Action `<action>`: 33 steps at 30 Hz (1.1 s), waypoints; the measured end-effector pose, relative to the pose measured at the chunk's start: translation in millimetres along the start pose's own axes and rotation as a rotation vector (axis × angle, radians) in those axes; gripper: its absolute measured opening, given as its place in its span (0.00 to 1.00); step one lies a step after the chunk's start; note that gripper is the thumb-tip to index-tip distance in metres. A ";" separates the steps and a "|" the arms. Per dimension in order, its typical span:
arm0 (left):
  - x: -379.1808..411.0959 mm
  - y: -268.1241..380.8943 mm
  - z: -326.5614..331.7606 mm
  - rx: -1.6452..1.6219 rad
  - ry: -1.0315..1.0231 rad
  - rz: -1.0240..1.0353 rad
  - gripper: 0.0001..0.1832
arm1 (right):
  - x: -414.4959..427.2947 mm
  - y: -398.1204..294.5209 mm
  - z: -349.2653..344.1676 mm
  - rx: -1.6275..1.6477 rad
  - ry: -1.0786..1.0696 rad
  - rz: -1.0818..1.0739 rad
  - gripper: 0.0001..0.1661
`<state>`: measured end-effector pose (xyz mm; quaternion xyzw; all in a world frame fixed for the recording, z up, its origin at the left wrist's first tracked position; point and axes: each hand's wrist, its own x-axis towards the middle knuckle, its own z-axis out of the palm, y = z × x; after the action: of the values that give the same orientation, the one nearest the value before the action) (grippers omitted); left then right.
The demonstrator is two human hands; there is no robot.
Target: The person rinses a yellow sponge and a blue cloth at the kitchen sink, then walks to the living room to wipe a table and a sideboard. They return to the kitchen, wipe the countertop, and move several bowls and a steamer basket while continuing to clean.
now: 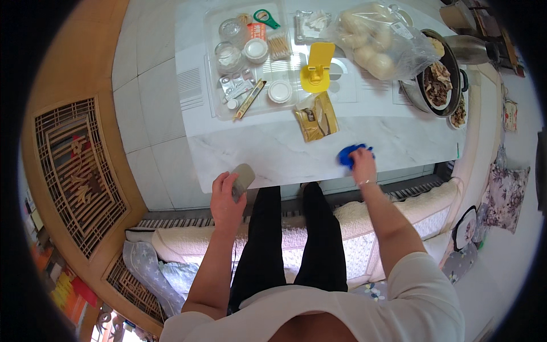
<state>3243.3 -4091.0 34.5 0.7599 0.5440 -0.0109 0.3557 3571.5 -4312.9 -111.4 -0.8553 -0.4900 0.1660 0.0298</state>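
My left hand (227,200) grips a greyish-beige rounded container (244,176), perhaps a cup, held at the near edge of the marble-patterned table (273,158). What is inside it cannot be seen. A crumpled blue cloth (349,155) is under the fingers of my right hand (364,166), on the tabletop near the same edge. Between and beyond my hands lies a torn-open gold foil packet (308,125). A yellow folding phone stand (319,64) stands just behind the packet.
A clear plastic tray (213,107) holds jars, tubs, cotton swabs (279,45) and a green-handled tool (266,19). Buns in a plastic bag (371,47) sit beside a metal pot (416,96) with a plate of food inside. The sofa (359,231) is close behind my legs.
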 end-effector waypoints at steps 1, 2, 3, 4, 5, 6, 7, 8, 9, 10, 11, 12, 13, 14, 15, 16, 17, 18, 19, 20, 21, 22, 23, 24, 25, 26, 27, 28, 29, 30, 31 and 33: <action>1.7 2.6 2.6 0.001 -0.013 0.017 0.27 | 18.1 12.0 -5.5 -0.022 -0.034 0.188 0.11; 2.8 6.0 4.9 0.008 -0.024 0.027 0.27 | 40.8 23.9 -8.6 -0.083 -0.024 0.276 0.14; 3.5 9.6 6.7 0.017 -0.036 0.038 0.27 | 67.7 32.5 -11.3 -0.037 0.052 0.326 0.17; 4.5 12.0 8.9 0.028 -0.046 0.048 0.27 | 99.2 32.4 -19.4 0.007 0.075 0.374 0.19; 6.2 14.1 11.4 0.029 -0.050 0.060 0.27 | 129.9 24.9 -31.6 0.047 0.109 0.389 0.21; 9.3 16.7 14.5 0.030 -0.055 0.077 0.27 | 153.8 20.0 -36.9 0.044 0.189 0.323 0.21; 13.0 20.6 18.0 0.031 -0.062 0.097 0.27 | 174.0 21.1 -34.2 0.005 0.276 0.198 0.20; 17.1 24.8 21.6 0.027 -0.063 0.115 0.27 | 187.8 14.2 -33.8 -0.078 0.271 0.147 0.20; 20.5 28.9 24.8 0.022 -0.061 0.123 0.27 | 193.2 -3.3 -39.0 -0.131 0.202 0.183 0.20; 24.7 33.2 26.5 0.014 -0.060 0.134 0.28 | 187.2 -8.7 -36.6 -0.141 0.203 0.113 0.20; 30.3 36.5 30.2 0.020 -0.050 0.154 0.28 | 174.2 -10.2 -34.1 -0.152 0.207 0.048 0.21; 36.9 39.4 34.2 0.024 -0.039 0.175 0.28 | 156.1 -8.2 -28.9 -0.125 0.202 -0.060 0.22; 42.8 43.8 38.4 0.024 -0.030 0.198 0.28 | 133.0 -5.3 -23.9 -0.102 0.196 -0.167 0.22; 48.3 49.2 40.6 0.033 -0.033 0.203 0.28 | 108.9 -5.1 -23.1 -0.107 0.149 -0.201 0.23; 55.6 55.6 42.4 0.040 -0.036 0.214 0.29 | 84.1 -3.9 -24.8 -0.115 0.105 -0.231 0.23; 61.1 61.4 43.5 0.048 -0.037 0.227 0.29 | 61.4 -0.4 -27.0 -0.091 0.072 -0.250 0.23; 66.1 66.5 44.5 0.069 -0.040 0.227 0.29 | 40.6 5.7 -28.6 -0.067 0.044 -0.260 0.22; 71.7 70.7 46.0 0.089 -0.043 0.230 0.29 | 23.2 14.5 -26.9 -0.051 0.039 -0.302 0.22; 79.8 75.3 50.6 0.106 -0.050 0.242 0.29 | 10.2 24.2 -27.1 -0.043 0.036 -0.334 0.22; 86.0 75.9 53.3 0.118 -0.044 0.245 0.29 | 2.2 33.0 -24.8 -0.049 0.039 -0.378 0.21; 90.8 72.6 58.2 0.126 -0.038 0.250 0.29 | -1.8 40.1 -27.9 -0.067 0.019 -0.382 0.21; 94.6 69.8 62.4 0.136 -0.036 0.256 0.29 | -0.9 48.1 -33.0 -0.070 0.021 -0.373 0.21; 98.3 67.5 66.9 0.160 -0.025 0.278 0.29 | 1.5 56.5 -38.4 -0.071 0.023 -0.363 0.22; 103.4 65.5 71.7 0.183 -0.015 0.306 0.29 | 4.6 66.5 -44.4 -0.099 0.004 -0.288 0.22; 108.2 64.5 75.3 0.207 -0.045 0.308 0.30 | 10.1 82.0 -44.9 -0.101 0.026 -0.232 0.23; 111.5 56.0 80.3 0.209 -0.042 0.317 0.31 | 19.9 96.6 -51.9 -0.145 0.057 -0.192 0.24; 110.2 61.7 79.4 0.236 -0.062 0.289 0.30 | 30.9 112.4 -57.7 -0.189 0.084 -0.157 0.25; 111.8 64.7 81.9 0.246 -0.052 0.340 0.30 | 37.2 135.0 -54.2 -0.221 0.100 -0.023 0.26; 113.2 69.6 84.3 0.263 -0.062 0.336 0.31 | 41.8 159.9 -51.2 -0.245 0.114 0.103 0.26; 112.9 72.4 85.8 0.293 -0.080 0.321 0.33 | 47.0 180.6 -59.4 -0.257 0.067 0.245 0.28; 115.3 72.0 90.1 0.313 -0.084 0.337 0.33 | 48.7 205.6 -60.7 -0.276 0.014 0.388 0.30; 118.2 73.6 96.7 0.355 -0.086 0.356 0.35 | 40.0 244.5 -64.2 -0.172 -0.035 0.688 0.29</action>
<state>3388.8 -4059.1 -46.5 0.8930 0.3756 -0.0757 0.2360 3812.8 -4398.5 -113.2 -0.9666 -0.1860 0.1391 -0.1084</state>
